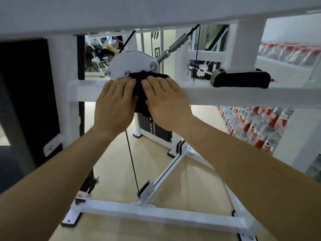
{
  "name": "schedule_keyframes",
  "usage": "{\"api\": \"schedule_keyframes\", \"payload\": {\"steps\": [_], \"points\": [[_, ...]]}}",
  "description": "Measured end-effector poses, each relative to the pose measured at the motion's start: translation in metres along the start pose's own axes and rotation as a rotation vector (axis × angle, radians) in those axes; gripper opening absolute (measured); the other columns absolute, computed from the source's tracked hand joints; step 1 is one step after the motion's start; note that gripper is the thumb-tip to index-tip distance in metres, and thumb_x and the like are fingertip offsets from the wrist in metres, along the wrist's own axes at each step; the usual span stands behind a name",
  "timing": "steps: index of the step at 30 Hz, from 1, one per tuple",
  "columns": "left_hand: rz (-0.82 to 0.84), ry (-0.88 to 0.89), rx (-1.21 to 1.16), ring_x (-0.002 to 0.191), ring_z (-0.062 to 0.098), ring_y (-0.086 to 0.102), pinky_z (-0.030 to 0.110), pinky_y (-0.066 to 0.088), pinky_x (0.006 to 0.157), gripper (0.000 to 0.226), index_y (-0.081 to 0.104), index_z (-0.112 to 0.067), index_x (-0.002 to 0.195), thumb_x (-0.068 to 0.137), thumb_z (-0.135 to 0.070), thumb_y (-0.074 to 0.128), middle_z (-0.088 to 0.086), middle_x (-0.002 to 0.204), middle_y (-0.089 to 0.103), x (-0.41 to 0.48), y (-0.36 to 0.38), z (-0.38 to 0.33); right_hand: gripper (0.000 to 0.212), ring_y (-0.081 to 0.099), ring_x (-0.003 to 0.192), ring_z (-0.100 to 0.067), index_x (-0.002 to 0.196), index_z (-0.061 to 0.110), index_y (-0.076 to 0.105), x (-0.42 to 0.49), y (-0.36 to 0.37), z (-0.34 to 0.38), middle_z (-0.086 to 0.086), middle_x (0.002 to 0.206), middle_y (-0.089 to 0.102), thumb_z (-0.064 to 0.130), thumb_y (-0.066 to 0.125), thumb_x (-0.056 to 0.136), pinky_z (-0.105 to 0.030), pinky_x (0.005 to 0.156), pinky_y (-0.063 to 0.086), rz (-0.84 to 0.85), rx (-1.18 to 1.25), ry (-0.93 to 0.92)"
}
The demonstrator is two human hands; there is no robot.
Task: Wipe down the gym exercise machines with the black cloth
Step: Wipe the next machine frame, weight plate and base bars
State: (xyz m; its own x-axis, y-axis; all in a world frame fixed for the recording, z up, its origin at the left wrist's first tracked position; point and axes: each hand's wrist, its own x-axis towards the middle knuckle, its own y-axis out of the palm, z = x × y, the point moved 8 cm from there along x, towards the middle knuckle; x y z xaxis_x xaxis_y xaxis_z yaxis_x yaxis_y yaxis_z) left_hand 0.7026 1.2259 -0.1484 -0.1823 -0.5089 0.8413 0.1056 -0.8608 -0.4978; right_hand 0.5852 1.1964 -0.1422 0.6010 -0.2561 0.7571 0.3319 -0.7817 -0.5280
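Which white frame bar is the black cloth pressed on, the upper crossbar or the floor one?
The upper horizontal white crossbar; the black cloth drapes over it beside the white pulley plate. The white floor bar lies well below it.

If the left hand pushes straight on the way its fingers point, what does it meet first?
Probably the white pulley cover plate, standing just beyond the left hand on the crossbar; depth is unclear.

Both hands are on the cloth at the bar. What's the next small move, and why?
Probably slide the cloth rightward along the bar: left hand and right hand press it flat below the pulley plate, and bare bar runs on toward the black grip.
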Motion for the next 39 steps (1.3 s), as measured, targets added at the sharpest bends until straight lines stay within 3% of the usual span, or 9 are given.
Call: {"api": "schedule_keyframes", "payload": {"steps": [6,11,21,30,35,39], "points": [[-0.073,0.064,-0.12,0.141,0.031,0.042,0.047,0.032,0.117,0.048,0.042,0.001,0.147,0.104,-0.018,0.048,0.017,0.155,0.04,0.012,0.007,-0.061,0.052,0.056,0.114,-0.034,0.142,0.006,0.046,-0.028,-0.01,-0.045,-0.013,0.128,0.059,0.035,0.047,0.098,-0.043,0.103,0.039,0.023,-0.068,0.064],[-0.129,0.13,-0.107,0.121,0.032,0.056,0.043,0.039,0.106,0.044,0.051,-0.003,0.142,0.105,-0.026,0.048,0.014,0.135,0.059,0.019,0.003,-0.069,0.051,0.054,0.112,-0.035,0.139,0.002,0.047,-0.053,-0.016,-0.077,-0.016,0.128,0.058,0.037,0.041,0.102,-0.045,0.102,0.039,0.018,-0.153,0.094],[-0.082,0.075,-0.003,0.124,0.032,0.053,0.043,0.038,0.111,0.04,0.053,0.0,0.136,0.1,-0.02,0.055,0.016,0.134,0.058,-0.008,-0.003,0.014,0.048,0.054,0.119,-0.036,0.141,0.0,0.046,-0.007,0.001,0.002,-0.019,0.134,0.056,0.03,0.039,0.104,-0.046,0.11,0.034,-0.059,-0.105,-0.041],[0.166,-0.015,0.214,0.124,0.032,0.055,0.046,0.029,0.118,0.041,0.047,-0.003,0.137,0.101,-0.023,0.049,0.017,0.132,0.06,-0.028,-0.014,0.117,0.056,0.049,0.124,-0.033,0.147,0.002,0.036,0.062,0.028,0.096,-0.016,0.141,0.049,0.028,0.029,0.099,-0.043,0.112,0.033,0.055,-0.061,-0.136],[0.198,-0.037,0.234,0.124,0.032,0.055,0.047,0.03,0.118,0.04,0.048,-0.002,0.136,0.098,-0.016,0.045,0.016,0.129,0.06,-0.028,-0.01,0.111,0.059,0.048,0.127,-0.032,0.149,0.003,0.035,0.065,0.027,0.101,-0.015,0.144,0.048,0.026,0.032,0.095,-0.042,0.113,0.033,0.071,-0.017,-0.141],[0.082,-0.034,0.116,0.123,0.034,0.054,0.047,0.036,0.114,0.039,0.05,-0.001,0.134,0.099,-0.018,0.044,0.018,0.131,0.059,-0.021,-0.01,0.067,0.055,0.052,0.12,-0.031,0.145,0.005,0.041,0.042,0.019,0.068,-0.014,0.137,0.053,0.027,0.046,0.095,-0.042,0.111,0.034,0.026,0.051,-0.083]]}}
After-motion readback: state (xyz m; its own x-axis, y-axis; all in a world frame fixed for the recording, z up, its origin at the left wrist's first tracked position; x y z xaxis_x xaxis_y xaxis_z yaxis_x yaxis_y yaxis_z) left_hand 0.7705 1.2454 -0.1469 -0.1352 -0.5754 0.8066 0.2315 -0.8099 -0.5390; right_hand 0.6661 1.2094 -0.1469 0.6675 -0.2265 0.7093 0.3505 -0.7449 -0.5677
